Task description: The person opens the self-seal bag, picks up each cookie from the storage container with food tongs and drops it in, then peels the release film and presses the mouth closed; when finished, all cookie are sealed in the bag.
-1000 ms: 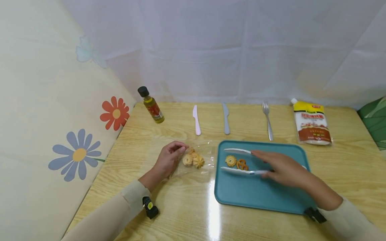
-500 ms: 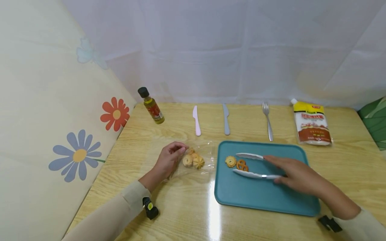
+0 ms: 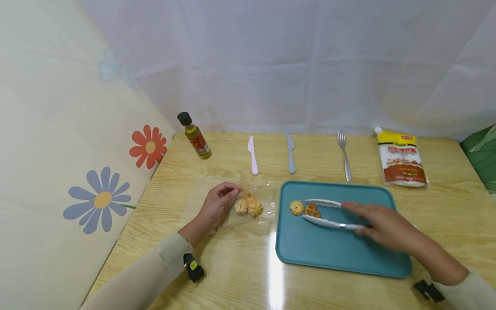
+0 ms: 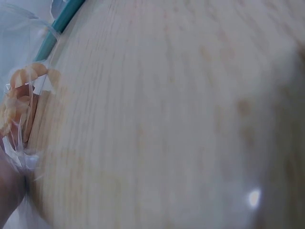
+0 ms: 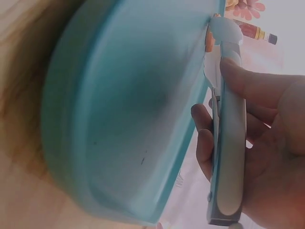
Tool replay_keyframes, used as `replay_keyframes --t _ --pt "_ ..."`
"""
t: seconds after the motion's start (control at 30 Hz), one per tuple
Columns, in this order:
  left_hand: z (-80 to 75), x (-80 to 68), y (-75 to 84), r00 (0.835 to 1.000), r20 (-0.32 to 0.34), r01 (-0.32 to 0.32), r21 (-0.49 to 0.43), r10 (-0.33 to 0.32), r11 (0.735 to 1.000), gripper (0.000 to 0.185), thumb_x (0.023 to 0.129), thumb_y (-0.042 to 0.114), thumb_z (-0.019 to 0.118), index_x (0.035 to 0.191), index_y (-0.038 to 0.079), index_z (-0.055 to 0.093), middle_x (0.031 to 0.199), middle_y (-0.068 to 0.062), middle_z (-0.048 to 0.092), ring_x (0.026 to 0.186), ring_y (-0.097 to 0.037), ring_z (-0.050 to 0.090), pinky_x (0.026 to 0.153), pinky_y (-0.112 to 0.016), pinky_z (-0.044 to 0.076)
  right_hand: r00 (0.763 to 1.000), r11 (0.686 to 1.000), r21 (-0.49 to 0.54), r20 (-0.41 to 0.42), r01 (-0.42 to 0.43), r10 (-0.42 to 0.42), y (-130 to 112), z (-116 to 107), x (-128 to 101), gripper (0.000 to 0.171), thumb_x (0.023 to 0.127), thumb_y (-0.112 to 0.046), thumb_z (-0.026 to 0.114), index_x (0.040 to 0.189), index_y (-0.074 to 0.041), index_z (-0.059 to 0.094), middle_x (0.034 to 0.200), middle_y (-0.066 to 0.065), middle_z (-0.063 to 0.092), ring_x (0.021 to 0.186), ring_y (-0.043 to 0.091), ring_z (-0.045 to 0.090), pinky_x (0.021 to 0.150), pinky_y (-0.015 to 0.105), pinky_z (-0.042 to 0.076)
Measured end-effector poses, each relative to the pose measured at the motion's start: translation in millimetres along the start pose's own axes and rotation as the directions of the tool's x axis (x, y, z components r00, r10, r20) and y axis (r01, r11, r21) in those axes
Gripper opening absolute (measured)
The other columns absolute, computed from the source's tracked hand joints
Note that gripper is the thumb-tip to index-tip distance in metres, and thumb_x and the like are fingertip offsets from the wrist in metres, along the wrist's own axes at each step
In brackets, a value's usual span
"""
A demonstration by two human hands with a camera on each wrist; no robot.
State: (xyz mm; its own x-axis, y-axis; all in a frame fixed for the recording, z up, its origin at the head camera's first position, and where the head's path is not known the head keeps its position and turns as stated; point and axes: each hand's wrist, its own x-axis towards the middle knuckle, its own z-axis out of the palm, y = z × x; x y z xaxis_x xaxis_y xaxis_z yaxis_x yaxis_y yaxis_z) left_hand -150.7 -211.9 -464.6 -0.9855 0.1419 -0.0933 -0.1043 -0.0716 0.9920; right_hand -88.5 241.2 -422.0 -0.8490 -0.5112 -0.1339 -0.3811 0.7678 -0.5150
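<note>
In the head view, my right hand [image 3: 383, 226] holds silver tongs with white tips [image 3: 323, 221]. Their two arms lie on either side of a small brown pretzel [image 3: 313, 210] on the teal tray [image 3: 329, 256]; whether both tips touch it I cannot tell. Left of the pretzel lies a round, scalloped cookie [image 3: 296, 208]. The right wrist view shows thumb and fingers on opposite sides of the tongs [image 5: 231, 143]. Thumb and index finger of my left hand [image 3: 217, 202] pinch the edge of a clear plastic bag [image 3: 268, 198], with several cookies [image 3: 249, 206] in it.
Behind the tray and bag lie a pink knife [image 3: 253, 155], a grey knife [image 3: 290, 153] and a metal fork [image 3: 344, 156]. A dark-capped bottle [image 3: 198, 140] stands back left. A spouted pouch [image 3: 401, 159] lies back right, near the curtain [image 3: 271, 77].
My right hand has moved right with the tongs, whose tips have left the round cookie and drawn nearer the pretzel. The pretzel has shifted slightly right. My left hand stays put.
</note>
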Motion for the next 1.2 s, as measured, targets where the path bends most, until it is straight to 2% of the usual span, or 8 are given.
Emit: replay_keyframes --t 0.27,0.37,0.53,0.83,0.9,1.07,1.13,1.2 --pt "0.4 -0.3 0.2 1.0 0.001 -0.007 0.002 0.007 1.0 0.02 0.104 0.004 0.06 0.097 0.019 0.072 0.103 0.006 0.072 0.103 -0.013 0.062 0.091 -0.023 0.051 1.0 1.0 0.008 -0.004 -0.011 0.011 -1.8 -5.6 0.0 0.07 0.09 -0.022 0.081 0.153 -0.016 0.051 0.11 0.003 0.07 0.093 0.018 0.062 0.075 0.043 0.054" --pt "0.6 0.1 0.4 1.0 -0.001 -0.004 0.004 0.004 1.0 0.019 0.103 0.005 0.061 0.097 0.019 0.071 0.102 0.006 0.072 0.104 -0.012 0.062 0.091 -0.023 0.051 1.0 1.0 0.024 -0.018 -0.003 0.004 -4.3 -8.4 2.0 0.071 0.091 -0.02 0.08 0.154 -0.018 0.05 0.111 0.004 0.071 0.093 0.017 0.062 0.075 0.041 0.053" --pt "0.6 0.2 0.9 1.0 -0.009 -0.007 0.013 0.007 1.0 0.017 0.103 0.003 0.062 0.097 0.016 0.071 0.102 0.005 0.072 0.102 -0.013 0.063 0.09 -0.023 0.052 0.996 0.998 0.029 -0.059 0.062 -0.061 -13.3 -6.9 11.5 0.071 0.09 -0.016 0.081 0.154 -0.017 0.05 0.123 0.011 0.071 0.098 0.021 0.066 0.075 0.041 0.055" --pt "2.8 0.1 2.9 0.999 -0.016 -0.029 0.041 0.029 0.999 0.019 0.102 0.002 0.062 0.096 0.016 0.072 0.1 0.004 0.073 0.098 -0.013 0.063 0.085 -0.022 0.053 0.986 0.988 0.017 -0.055 0.155 -0.154 -39.4 2.3 47.6 0.071 0.092 -0.016 0.079 0.155 -0.017 0.048 0.119 0.009 0.072 0.099 0.023 0.068 0.077 0.042 0.055" --pt "3.6 0.2 3.9 0.999 -0.021 -0.037 0.05 0.038 0.998 0.016 0.102 0.001 0.062 0.098 0.012 0.072 0.099 0.005 0.073 0.097 -0.012 0.063 0.085 -0.022 0.053 0.983 0.984 0.015 -0.052 0.175 -0.174 -46.4 3.3 57.4 0.07 0.092 -0.016 0.079 0.155 -0.015 0.047 0.115 0.009 0.072 0.097 0.022 0.067 0.074 0.04 0.054" --pt "5.7 1.4 8.5 0.995 -0.028 -0.092 0.067 0.094 0.993 0.009 0.1 -0.004 0.062 0.106 -0.009 0.066 0.096 0.006 0.073 0.095 -0.012 0.064 0.085 -0.022 0.053 0.975 0.976 0.005 -0.034 0.219 -0.218 -65.0 7.4 81.7 0.069 0.094 -0.019 0.078 0.156 -0.013 0.047 0.108 0.005 0.072 0.085 0.013 0.061 0.068 0.033 0.049" --pt "6.4 1.8 10.8 0.993 -0.026 -0.113 0.054 0.115 0.992 0.009 0.1 -0.006 0.061 0.106 -0.011 0.066 0.096 0.005 0.073 0.095 -0.012 0.064 0.086 -0.022 0.053 0.972 0.972 0.003 -0.024 0.233 -0.233 -71.9 10.2 91.0 0.068 0.095 -0.022 0.077 0.156 -0.013 0.047 0.106 0.003 0.071 0.081 0.011 0.059 0.068 0.033 0.048" --pt "6.9 1.9 12.7 0.992 -0.018 -0.126 0.045 0.127 0.991 0.009 0.1 -0.006 0.06 0.103 -0.005 0.069 0.096 0.005 0.073 0.096 -0.012 0.065 0.086 -0.022 0.053 0.97 0.97 0.004 -0.015 0.244 -0.244 -78.1 13.2 99.2 0.068 0.096 -0.024 0.076 0.156 -0.014 0.046 0.111 0.004 0.072 0.083 0.01 0.06 0.07 0.034 0.049"
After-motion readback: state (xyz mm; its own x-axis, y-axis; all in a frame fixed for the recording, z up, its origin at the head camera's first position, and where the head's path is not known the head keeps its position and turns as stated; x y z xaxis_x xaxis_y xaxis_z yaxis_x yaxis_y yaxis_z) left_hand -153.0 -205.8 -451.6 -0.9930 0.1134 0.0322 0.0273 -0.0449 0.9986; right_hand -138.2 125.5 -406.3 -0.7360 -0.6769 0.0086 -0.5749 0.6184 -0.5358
